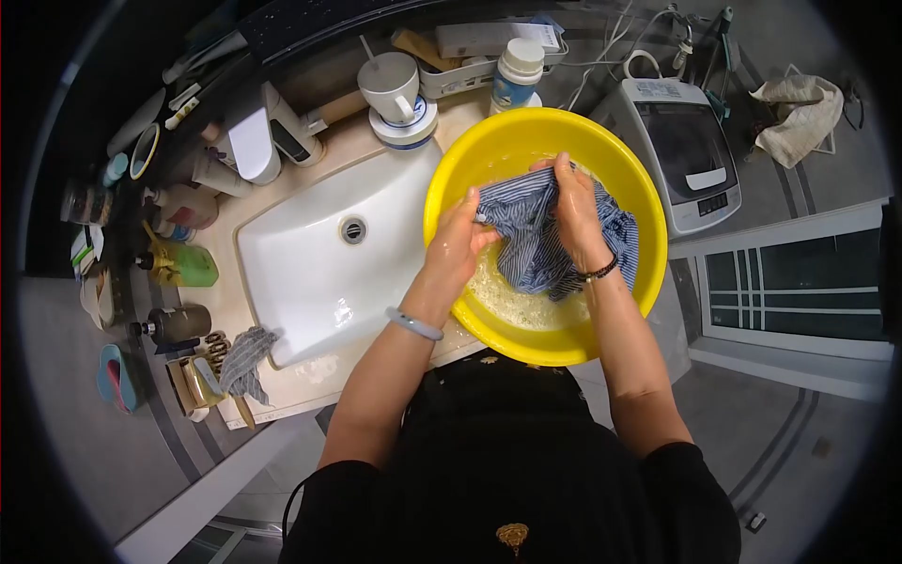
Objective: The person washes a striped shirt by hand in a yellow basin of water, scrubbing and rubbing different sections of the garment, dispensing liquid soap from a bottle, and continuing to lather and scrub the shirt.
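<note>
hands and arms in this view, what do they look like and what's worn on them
Both hands are bare, without gloves. A smooth, pale greyish bangle circles the left wrist, below the left hand; a thin, dark beaded bracelet circles the right, below the right hand. Short black sleeves leave the forearms uncovered.

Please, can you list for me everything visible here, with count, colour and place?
Basin: 1, yellow, right of sink
Striped cloth: 1, blue-white, held in basin
Sink: 1, white, left of basin
Mug: 1, white, behind sink
Jar: 1, white-blue, behind basin
Washing machine: 1, white-grey, right of basin
Soap bottle: 1, green, left of sink
Rag: 1, grey, sink's near-left corner
Hanging cloth: 1, cream, upper right
Toiletries: several, mixed colours, left; uncountable
Shirt: 1, black, bottom
Left hand: 1, grey bangle, on cloth
Right hand: 1, dark bracelet, on cloth
</note>
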The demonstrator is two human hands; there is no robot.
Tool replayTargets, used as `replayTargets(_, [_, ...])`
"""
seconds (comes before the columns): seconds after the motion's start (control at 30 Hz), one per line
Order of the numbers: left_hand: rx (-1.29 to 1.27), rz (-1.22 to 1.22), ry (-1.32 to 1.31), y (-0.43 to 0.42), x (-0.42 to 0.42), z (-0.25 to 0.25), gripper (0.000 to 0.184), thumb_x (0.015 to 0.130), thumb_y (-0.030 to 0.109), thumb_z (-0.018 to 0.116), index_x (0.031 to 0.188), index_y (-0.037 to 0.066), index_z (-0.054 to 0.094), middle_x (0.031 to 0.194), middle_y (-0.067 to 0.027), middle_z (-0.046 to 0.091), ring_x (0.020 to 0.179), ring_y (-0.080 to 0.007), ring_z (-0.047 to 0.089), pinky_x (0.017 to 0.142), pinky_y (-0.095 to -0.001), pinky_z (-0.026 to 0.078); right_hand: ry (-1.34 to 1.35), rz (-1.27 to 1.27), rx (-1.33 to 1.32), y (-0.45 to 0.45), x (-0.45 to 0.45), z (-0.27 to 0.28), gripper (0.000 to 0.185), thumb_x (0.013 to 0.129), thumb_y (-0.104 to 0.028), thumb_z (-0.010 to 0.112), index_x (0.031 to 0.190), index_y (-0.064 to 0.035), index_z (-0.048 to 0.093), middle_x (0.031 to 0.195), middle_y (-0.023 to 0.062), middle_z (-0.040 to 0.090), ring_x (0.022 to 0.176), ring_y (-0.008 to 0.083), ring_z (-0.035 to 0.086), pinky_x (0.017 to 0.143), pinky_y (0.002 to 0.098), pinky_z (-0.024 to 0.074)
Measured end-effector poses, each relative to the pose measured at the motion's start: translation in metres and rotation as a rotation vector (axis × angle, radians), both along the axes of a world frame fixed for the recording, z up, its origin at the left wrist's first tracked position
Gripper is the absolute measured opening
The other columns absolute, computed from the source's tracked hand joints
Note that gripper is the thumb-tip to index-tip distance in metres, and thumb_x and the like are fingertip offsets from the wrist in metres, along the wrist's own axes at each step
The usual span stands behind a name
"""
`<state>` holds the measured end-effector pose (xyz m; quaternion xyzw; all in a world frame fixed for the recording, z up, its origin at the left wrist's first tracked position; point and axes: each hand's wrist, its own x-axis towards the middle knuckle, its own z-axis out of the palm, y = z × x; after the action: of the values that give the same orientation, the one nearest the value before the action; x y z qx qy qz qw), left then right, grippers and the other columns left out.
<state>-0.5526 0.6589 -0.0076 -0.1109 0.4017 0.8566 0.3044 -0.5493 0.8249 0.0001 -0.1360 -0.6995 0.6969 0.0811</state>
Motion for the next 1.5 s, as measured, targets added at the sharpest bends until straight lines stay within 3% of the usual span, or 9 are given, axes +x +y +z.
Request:
replayTargets(0.27, [0.784,-0.124,-0.028,0.026,0.009,-0.062,0.024,0.093,0.033,0.051,0.086,0.01,0.056,0.073,-0.0024,0.055,0.066,-0.0126,0.054,0.058,-0.026,0.045,0.444,0.048,0.967,-0.06,0.027,-0.015,0.022,0.089,-0.021,0.052,0.083,-0.0016,0.059,0.074,0.0171,0.059,0.058,0.0327,0.056,0.053,0.0362,0.0448])
replayTargets(0.37, [0.014,0.262,-0.168,0.057,0.023,0.002,0.028,0.093,0.039,0.05,0.08,0.014,0.054,0.07,-0.0013,0.053,0.063,-0.0115,0.052,0.055,-0.0253,0.044,0.173,-0.005,1.143,-0.036,0.004,-0.024,0.025,0.086,-0.027,0.055,0.078,-0.0052,0.062,0.067,0.0189,0.059,0.055,0.0365,0.057,0.051,0.0425,0.0452])
replayTargets(0.47, [0.282,0.233,-0.307,0.04,0.024,0.011,0.032,0.093,0.04,0.048,0.073,0.015,0.049,0.066,0.0017,0.05,0.062,-0.0105,0.049,0.054,-0.0244,0.041,0.35,0.055,1.281,-0.058,0.03,-0.003,0.023,0.085,-0.023,0.058,0.07,-0.0068,0.065,0.052,0.0156,0.052,0.048,0.0334,0.055,0.045,0.043,0.0424])
replayTargets(0.8, [0.268,0.246,-0.143,0.036,0.005,-0.061,0.025,0.095,0.029,0.046,0.109,0.009,0.053,0.098,-0.0077,0.06,0.087,-0.0185,0.061,0.078,-0.0324,0.052,0.512,-0.015,0.992,-0.073,0.038,0.006,0.038,0.087,-0.031,0.054,0.063,-0.0029,0.06,0.055,0.0197,0.054,0.045,0.0352,0.053,0.047,0.0423,0.0434])
replayTargets(0.87, [1.156,-0.325,0.282,0.025,-0.014,-0.122,0.029,0.095,0.03,0.048,0.112,0.008,0.054,0.101,-0.0079,0.061,0.089,-0.0171,0.061,0.077,-0.0315,0.052,0.593,0.037,0.933,-0.087,0.047,0.019,0.04,0.089,-0.032,0.053,0.063,-0.0028,0.06,0.056,0.0193,0.055,0.047,0.0347,0.054,0.048,0.0419,0.044])
replayTargets(1.0, [0.303,0.127,-0.265,0.029,0.026,0.021,0.029,0.093,0.027,0.052,0.104,0.001,0.058,0.091,-0.0053,0.063,0.079,-0.0118,0.062,0.071,-0.0238,0.05,0.091,0.098,1.108,-0.031,0.006,0.003,0.018,0.082,-0.021,0.064,0.075,-0.0036,0.065,0.065,0.0124,0.063,0.057,0.0261,0.061,0.055,0.0372,0.0478])
replayTargets(1.1, [0.084,-0.164,0.183,0.014,0.016,0.004,0.022,0.087,0.014,0.058,0.102,-0.001,0.059,0.089,-0.0072,0.065,0.079,-0.014,0.063,0.073,-0.0245,0.05,-0.184,0.208,-0.278,-0.013,0.011,0.031,0.036,0.08,-0.018,0.068,0.107,0.0031,0.058,0.098,0.0025,0.061,0.081,0.0089,0.057,0.061,0.0244,0.0443])
replayTargets(1.4, [0.183,0.134,0.052,0.009,0.002,-0.005,0.022,0.091,0.018,0.055,0.104,0.001,0.057,0.096,-0.0079,0.064,0.083,-0.017,0.063,0.075,-0.0286,0.051,-0.082,0.051,-0.433,-0.001,0.021,0.008,0.012,0.08,-0.006,0.061,0.091,-0.0011,0.062,0.076,0.0006,0.061,0.062,0.0063,0.055,0.058,0.0189,0.0449])
replayTargets(1.5, [0.512,0.056,0.042,0.01,-0.008,-0.045,0.02,0.093,0.021,0.051,0.101,0.004,0.057,0.094,-0.0075,0.064,0.082,-0.0174,0.063,0.07,-0.0284,0.052,0.235,0.164,0.512,-0.063,0.057,0.033,0.012,0.08,-0.014,0.064,0.079,-0.003,0.061,0.07,0.0111,0.061,0.063,0.0212,0.06,0.063,0.0308,0.0492])
